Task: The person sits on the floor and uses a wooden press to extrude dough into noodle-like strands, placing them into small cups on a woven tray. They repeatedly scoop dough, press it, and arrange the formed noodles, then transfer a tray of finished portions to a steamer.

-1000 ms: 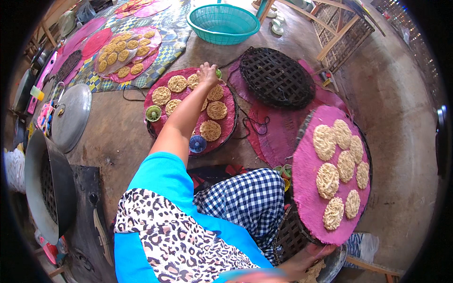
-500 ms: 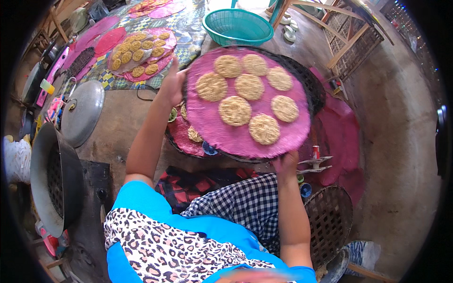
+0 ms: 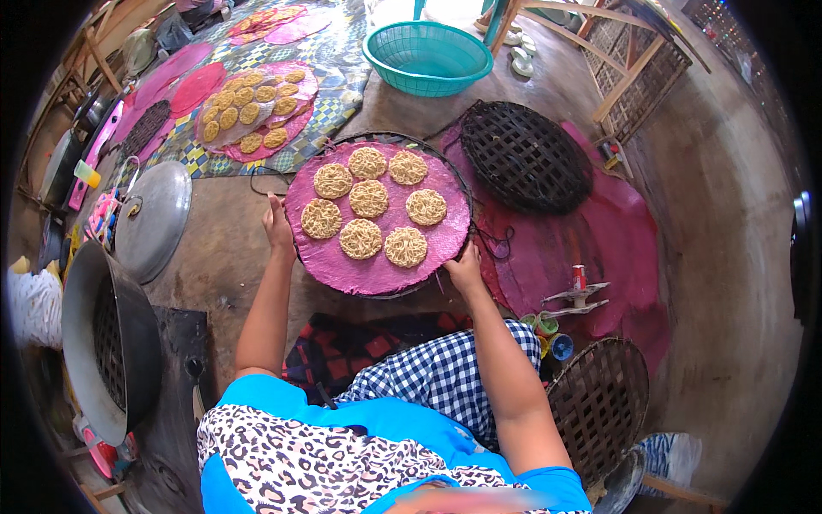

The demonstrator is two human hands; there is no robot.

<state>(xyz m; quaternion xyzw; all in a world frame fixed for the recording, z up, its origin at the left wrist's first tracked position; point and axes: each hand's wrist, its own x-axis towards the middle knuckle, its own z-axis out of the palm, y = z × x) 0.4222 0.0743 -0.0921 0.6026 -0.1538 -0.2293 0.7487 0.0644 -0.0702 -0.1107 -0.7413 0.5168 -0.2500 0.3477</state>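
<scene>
Between my hands is a round woven tray [image 3: 472, 206] with a dark rim, lined with a pink sheet [image 3: 334, 262]. Several round, flat cakes [image 3: 368, 198] of pale, noodle-like strands lie on it, spaced apart. At its left edge my left hand [image 3: 277, 226] has its fingers closed on the rim. My right hand [image 3: 465, 269] grips the near right edge, its fingers partly hidden by the tray. Whether the tray rests on anything underneath cannot be seen.
A black openwork tray [image 3: 527, 154] lies right on a pink sheet [image 3: 625, 248], near a small wooden stand [image 3: 579, 298] and cups [image 3: 561, 346]. A teal basket [image 3: 428, 60] stands beyond. A large wok [image 3: 103, 343] and metal lid [image 3: 154, 218] are left. Farther off, more cakes [image 3: 248, 112] lie on sheets.
Both hands have brought the tray of cakes left and lower, and it looks smaller now. The black openwork tray at right has come fully into sight.
</scene>
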